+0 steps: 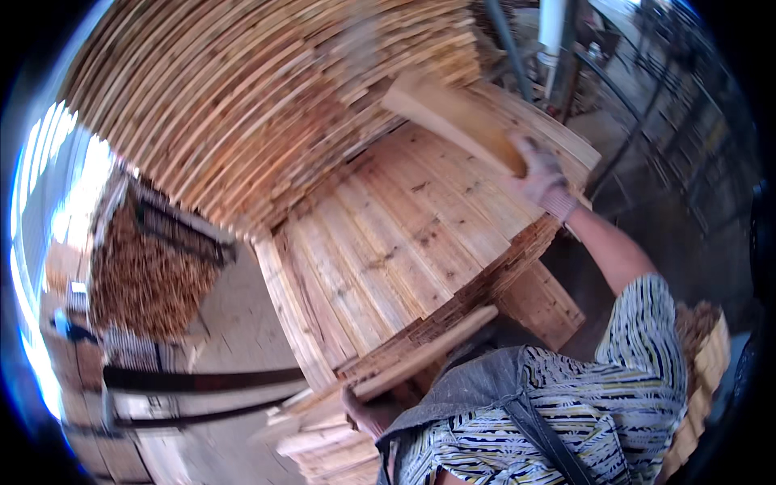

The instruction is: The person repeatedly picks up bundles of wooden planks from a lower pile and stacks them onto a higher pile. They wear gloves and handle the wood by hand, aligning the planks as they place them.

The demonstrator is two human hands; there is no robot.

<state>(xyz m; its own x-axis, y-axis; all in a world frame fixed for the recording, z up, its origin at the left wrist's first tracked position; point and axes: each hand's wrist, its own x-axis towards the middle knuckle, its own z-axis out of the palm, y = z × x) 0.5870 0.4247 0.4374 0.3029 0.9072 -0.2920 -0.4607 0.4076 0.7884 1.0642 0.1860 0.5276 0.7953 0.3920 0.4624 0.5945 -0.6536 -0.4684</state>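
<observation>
My right hand (543,176), in a pale knit glove, is stretched out to the far right. It is closed round the near end of a wooden board (453,121), which is blurred and raised at an angle over the stack. Beneath lies a stack of planks (396,234), its top layer laid side by side with dark knots showing. Close to my body, my left hand (368,414) is closed on a second board (428,352), tilted along the near side of the stack. My apron and the board partly hide its fingers.
A tall wall of stacked boards (267,89) rises behind the plank stack. More cut wood (153,275) is piled at the left, past two dark metal bars (202,380). Shorter boards (331,444) lie at my lower left. Metal pipes (554,48) stand at the far right.
</observation>
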